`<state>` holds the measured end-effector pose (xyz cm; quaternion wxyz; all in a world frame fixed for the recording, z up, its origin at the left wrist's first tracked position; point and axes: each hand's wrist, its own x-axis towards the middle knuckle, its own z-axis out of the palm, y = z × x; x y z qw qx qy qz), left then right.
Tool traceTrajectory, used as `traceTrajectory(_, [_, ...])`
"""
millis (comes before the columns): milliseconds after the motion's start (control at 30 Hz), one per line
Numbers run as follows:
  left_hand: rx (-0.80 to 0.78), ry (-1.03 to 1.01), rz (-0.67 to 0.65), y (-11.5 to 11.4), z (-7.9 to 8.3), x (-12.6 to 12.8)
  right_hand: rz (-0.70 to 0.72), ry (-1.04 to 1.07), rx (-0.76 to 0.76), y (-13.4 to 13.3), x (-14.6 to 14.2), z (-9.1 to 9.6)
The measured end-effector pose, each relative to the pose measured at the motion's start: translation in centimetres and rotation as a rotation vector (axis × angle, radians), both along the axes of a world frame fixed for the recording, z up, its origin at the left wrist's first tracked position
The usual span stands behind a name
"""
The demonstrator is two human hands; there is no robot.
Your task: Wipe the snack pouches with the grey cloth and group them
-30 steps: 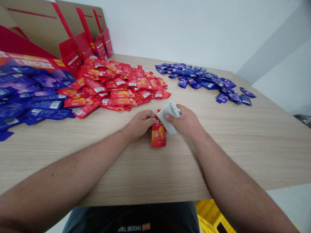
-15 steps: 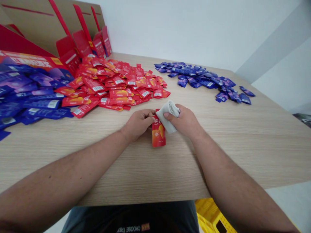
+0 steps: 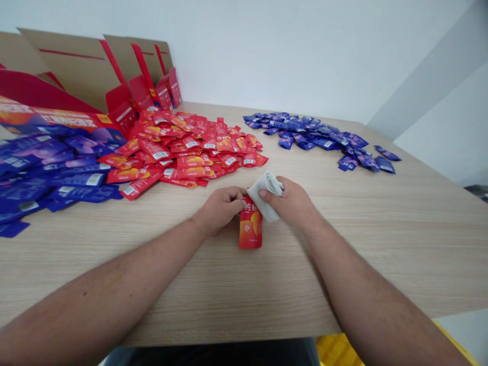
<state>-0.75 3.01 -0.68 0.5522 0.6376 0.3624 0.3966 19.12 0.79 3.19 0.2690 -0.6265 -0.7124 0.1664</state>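
Observation:
A red and orange sachet [image 3: 250, 227] lies flat near the middle of the wooden table [image 3: 244, 284]. My left hand [image 3: 221, 207] is curled at the sachet's upper left corner and pins it with closed fingers. My right hand [image 3: 293, 202] grips a folded white cloth [image 3: 266, 194] and presses it onto the sachet's top right part. The cloth hides the sachet's upper right corner.
A heap of red sachets [image 3: 190, 147] lies behind my hands. Blue sachets [image 3: 46, 173] are heaped at the left, and more blue sachets [image 3: 320, 136] spread at the back right. Open cardboard boxes [image 3: 76, 71] stand at the back left. A yellow crate [image 3: 339, 351] shows below the table edge.
The view has tilted up a little, so everything sits lower in the picture. My hands, the cloth and the sachet keep nearly the same pose.

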Motion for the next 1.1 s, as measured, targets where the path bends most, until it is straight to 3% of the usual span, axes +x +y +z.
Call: traceTrajectory(1100, [-0.029,0.127,0.011,0.01,-0.12,-0.15,0.066,0.012,-0.021,-0.35,-0.39,-0.36])
